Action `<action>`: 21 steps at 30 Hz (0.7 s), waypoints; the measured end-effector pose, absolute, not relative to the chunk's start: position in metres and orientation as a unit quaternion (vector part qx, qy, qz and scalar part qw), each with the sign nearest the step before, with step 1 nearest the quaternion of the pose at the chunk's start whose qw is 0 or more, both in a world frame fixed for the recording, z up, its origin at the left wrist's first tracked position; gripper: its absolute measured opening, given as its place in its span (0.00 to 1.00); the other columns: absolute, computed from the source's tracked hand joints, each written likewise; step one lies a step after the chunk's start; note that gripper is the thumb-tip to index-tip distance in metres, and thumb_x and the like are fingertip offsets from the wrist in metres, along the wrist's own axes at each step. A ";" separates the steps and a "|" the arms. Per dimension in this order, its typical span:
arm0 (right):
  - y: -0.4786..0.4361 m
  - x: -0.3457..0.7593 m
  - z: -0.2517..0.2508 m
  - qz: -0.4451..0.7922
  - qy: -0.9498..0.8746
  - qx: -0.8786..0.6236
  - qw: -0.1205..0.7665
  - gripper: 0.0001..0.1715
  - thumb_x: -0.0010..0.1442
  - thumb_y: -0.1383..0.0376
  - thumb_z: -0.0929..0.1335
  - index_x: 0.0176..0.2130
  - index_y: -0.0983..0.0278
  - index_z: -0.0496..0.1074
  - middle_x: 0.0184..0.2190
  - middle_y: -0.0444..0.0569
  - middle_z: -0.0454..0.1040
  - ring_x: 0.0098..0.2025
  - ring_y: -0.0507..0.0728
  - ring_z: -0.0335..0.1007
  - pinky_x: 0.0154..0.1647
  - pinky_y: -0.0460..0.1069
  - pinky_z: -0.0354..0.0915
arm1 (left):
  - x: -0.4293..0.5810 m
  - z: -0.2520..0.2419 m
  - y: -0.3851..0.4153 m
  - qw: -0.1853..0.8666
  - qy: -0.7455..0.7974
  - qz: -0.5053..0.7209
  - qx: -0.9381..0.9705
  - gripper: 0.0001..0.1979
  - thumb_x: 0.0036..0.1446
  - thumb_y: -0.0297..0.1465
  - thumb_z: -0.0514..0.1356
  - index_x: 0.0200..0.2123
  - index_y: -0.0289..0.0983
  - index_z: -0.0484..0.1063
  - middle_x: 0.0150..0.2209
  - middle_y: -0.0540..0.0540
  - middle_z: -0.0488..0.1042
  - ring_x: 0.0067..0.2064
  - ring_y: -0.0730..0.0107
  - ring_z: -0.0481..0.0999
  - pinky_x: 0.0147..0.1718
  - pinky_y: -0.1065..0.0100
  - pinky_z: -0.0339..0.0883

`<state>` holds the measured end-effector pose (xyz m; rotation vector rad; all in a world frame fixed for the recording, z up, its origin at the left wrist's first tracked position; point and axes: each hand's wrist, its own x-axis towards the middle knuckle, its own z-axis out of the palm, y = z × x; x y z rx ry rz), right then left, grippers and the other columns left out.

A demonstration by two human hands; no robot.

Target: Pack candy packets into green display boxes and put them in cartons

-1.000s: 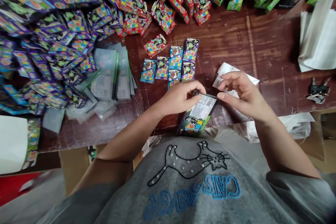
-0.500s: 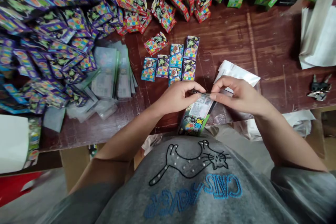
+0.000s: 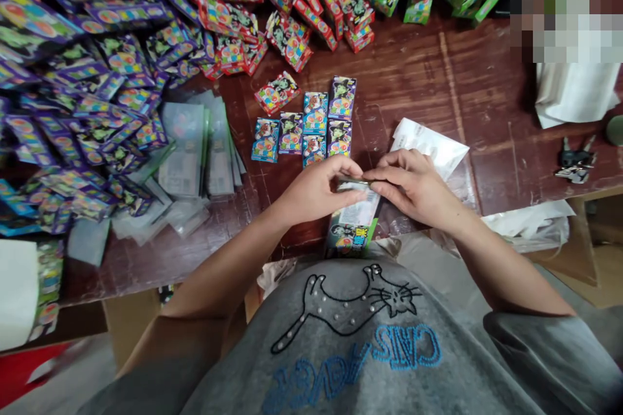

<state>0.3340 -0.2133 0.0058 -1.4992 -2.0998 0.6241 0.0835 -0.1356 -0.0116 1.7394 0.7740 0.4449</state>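
Hands [image 3: 314, 191], two, on one packet [image 3: 357, 215]

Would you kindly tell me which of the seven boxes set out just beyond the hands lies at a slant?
The red box, just above the set's leftmost blue box; the other six, blue or purple, lie nearly square to one another.

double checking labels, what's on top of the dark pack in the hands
A white printed panel shows on the dark pack; the left hand covers part, so whatever lies there is hidden.
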 end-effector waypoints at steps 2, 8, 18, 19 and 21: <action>-0.201 0.358 0.001 0.210 -0.741 -0.583 0.259 0.24 0.75 0.49 0.67 0.62 0.55 0.76 0.54 0.55 0.79 0.57 0.66 0.73 0.61 0.64 0.69 | 0.073 -0.006 -0.133 0.542 0.336 0.162 0.753 0.19 0.60 0.36 0.71 0.53 0.39 0.77 0.49 0.45 0.83 0.49 0.65 0.82 0.51 0.64 0.77; -0.160 0.420 -0.029 0.149 -0.638 -0.729 0.198 0.16 0.65 0.57 0.72 0.50 0.59 0.81 0.47 0.57 0.80 0.55 0.70 0.73 0.61 0.69 0.70 | 0.054 0.009 -0.122 0.526 0.312 0.103 0.784 0.24 0.65 0.38 0.68 0.63 0.44 0.77 0.61 0.44 0.82 0.59 0.61 0.82 0.65 0.55 0.73; -0.162 0.416 -0.047 0.155 -0.619 -0.743 0.201 0.17 0.64 0.59 0.72 0.52 0.59 0.79 0.50 0.58 0.77 0.49 0.67 0.75 0.56 0.65 0.73 | -0.020 -0.006 -0.118 0.550 0.494 0.285 0.611 0.29 0.54 0.47 0.78 0.55 0.44 0.78 0.48 0.44 0.84 0.46 0.60 0.85 0.45 0.62 0.82; -0.162 0.416 -0.048 0.161 -0.617 -0.744 0.197 0.15 0.65 0.59 0.71 0.51 0.58 0.80 0.50 0.57 0.77 0.49 0.66 0.75 0.56 0.65 0.74 | -0.028 -0.013 -0.127 0.562 0.506 0.295 0.584 0.32 0.53 0.47 0.78 0.58 0.44 0.76 0.48 0.45 0.83 0.45 0.61 0.84 0.43 0.63 0.82; -0.160 0.416 -0.050 0.163 -0.612 -0.748 0.198 0.11 0.65 0.60 0.71 0.46 0.58 0.80 0.47 0.55 0.77 0.47 0.65 0.75 0.54 0.64 0.74 | -0.042 -0.023 -0.149 0.588 0.521 0.264 0.559 0.39 0.54 0.48 0.77 0.64 0.44 0.71 0.50 0.45 0.83 0.45 0.60 0.84 0.41 0.64 0.82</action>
